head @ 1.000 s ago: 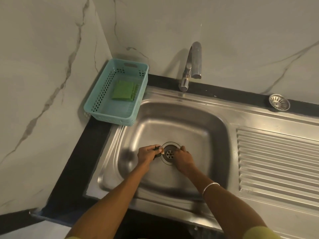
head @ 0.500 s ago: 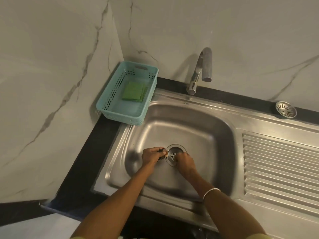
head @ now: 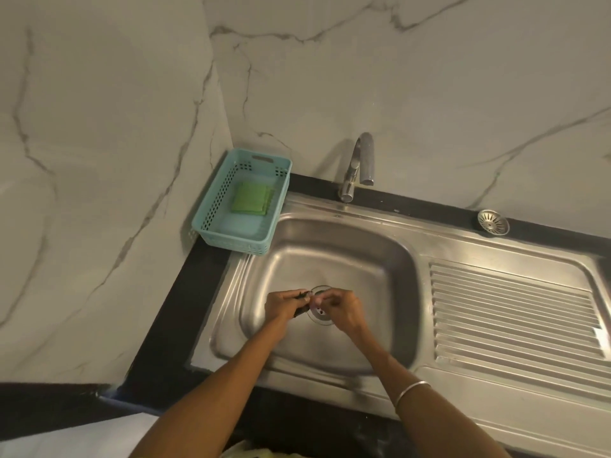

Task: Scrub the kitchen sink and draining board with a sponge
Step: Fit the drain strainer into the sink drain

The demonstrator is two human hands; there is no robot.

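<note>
Sink (head: 330,256): steel bowl, with the drain (head: 320,313) at the centre of its floor. Both hands are down at the drain. Compared with a second ago, the right hand (head: 342,310) has moved from the drain's right rim to over the opening, its fingertips now meeting the left hand's; the drain holes are mostly covered. Left hand (head: 284,304), just left of the drain: grip clenched around a small dark object (head: 301,310), identity too small to tell. Right hand: fingers curled and pinched toward that object; whether they hold it or only touch it, cannot tell. Judgement: the hands are working something at the drain, so scrubbing proper has not begun. The sponge (head: 250,201), green, lies untouched in the blue basket (head: 211,206) on the table behind and left of the sink, well apart from both hands. Draining board (head: 512,312), right of the sink: ribbed, nothing on it. Tap (head: 358,165) behind the sink, no water seen. A loose strainer (head: 493,221) sits behind the draining board.
</note>
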